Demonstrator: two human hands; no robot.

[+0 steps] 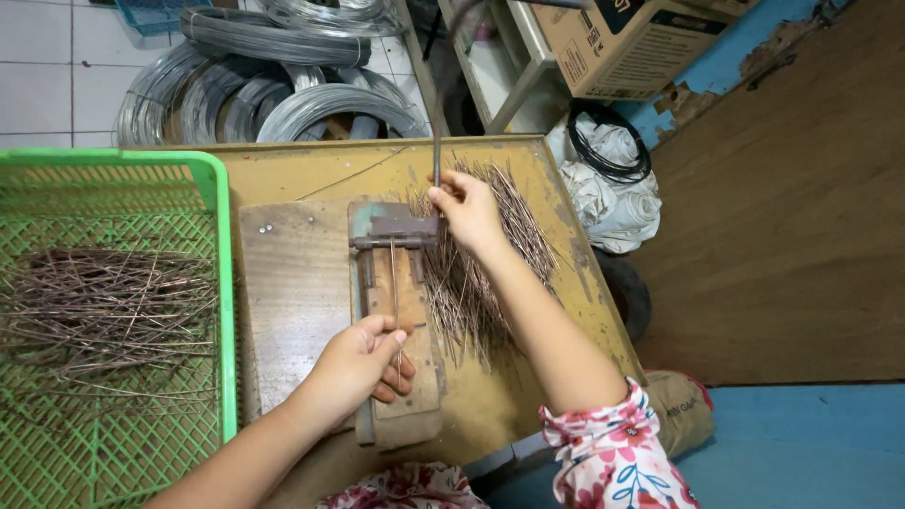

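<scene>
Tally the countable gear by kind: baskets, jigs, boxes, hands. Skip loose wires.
Green basket: 1
Metal bending jig: 1
Cardboard box: 1
Hands: 2, left hand and right hand
Total: 5

worn, scuffed yellow-brown wooden table (528,396) | matt grey weathered wooden board (292,292) | dull rusty metal bending jig (386,231) | thin dull brownish metal wire rods (471,283) | glossy green plastic mesh basket (224,283) | shiny grey steel wire coils (273,94) | brown cardboard box (632,42)
</scene>
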